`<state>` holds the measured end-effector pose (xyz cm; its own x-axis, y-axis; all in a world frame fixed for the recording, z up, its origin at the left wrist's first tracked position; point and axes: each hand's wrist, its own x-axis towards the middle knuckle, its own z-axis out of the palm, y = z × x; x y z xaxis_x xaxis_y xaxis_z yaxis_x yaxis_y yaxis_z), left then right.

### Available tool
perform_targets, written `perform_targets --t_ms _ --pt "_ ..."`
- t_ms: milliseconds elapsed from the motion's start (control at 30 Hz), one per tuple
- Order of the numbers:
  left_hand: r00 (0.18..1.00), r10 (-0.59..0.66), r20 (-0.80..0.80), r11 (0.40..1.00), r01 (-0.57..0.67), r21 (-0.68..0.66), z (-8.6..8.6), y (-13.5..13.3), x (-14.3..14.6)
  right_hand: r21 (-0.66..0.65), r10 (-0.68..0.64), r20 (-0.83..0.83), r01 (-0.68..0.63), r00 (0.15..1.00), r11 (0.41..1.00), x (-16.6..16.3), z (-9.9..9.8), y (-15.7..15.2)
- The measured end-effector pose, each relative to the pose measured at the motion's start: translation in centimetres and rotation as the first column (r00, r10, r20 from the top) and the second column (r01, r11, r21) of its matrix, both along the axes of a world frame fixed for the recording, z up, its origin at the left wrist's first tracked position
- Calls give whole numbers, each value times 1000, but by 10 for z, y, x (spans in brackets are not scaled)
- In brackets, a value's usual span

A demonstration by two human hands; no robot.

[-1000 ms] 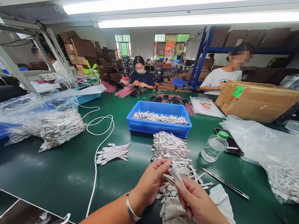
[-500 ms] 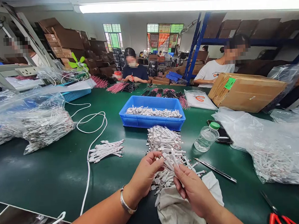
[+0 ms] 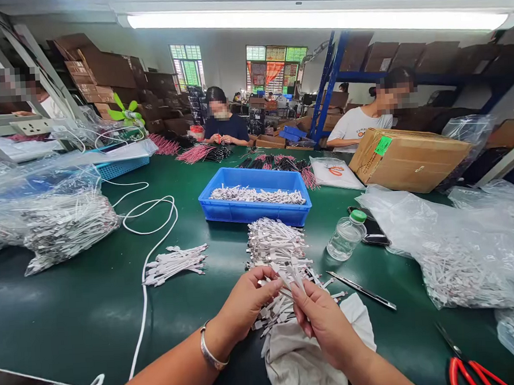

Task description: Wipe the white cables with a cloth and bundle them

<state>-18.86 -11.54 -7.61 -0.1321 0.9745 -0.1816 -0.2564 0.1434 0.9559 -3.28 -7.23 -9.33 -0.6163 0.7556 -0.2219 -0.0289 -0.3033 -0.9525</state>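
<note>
Left hand (image 3: 245, 305) and right hand (image 3: 324, 327) closer together over the white strips (image 3: 277, 254), red-handled scissors (image 3: 466, 365) further into view (lower right), view turned slightly right

On the desk (image 3: 69, 323), a crate (image 3: 255, 215) stands behind a pile of cables (image 3: 277, 249), with a bottle (image 3: 346, 236) right of the pile and a plastic bag (image 3: 56, 232) at the left edge

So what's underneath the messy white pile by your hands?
A crumpled pale cloth lies under the near end of the pile. The rest covers the green table top, so that part can't be seen.
</note>
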Motion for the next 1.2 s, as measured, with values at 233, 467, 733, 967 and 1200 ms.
perform_targets --t_ms 233,467,733,967,1200 --pt "1000 -18 -22 999 19 42 4 -1 1 -36 -29 -9 28 1000 999 -1 -1 2" --pt "1000 -15 17 1000 15 7 2 -1 0 -8 -25 -34 25 999 1000 1 -1 3" --pt "996 -33 88 999 30 31 -1 -1 1 148 -7 41 1 999 989 4 0 3" --pt "965 26 262 1000 -26 -5 -1 2 4 264 13 116 -44 993 963 6 2 3" --pt "939 -17 343 999 -1 50 -6 2 2 104 -5 39 1 999 995 2 3 2"
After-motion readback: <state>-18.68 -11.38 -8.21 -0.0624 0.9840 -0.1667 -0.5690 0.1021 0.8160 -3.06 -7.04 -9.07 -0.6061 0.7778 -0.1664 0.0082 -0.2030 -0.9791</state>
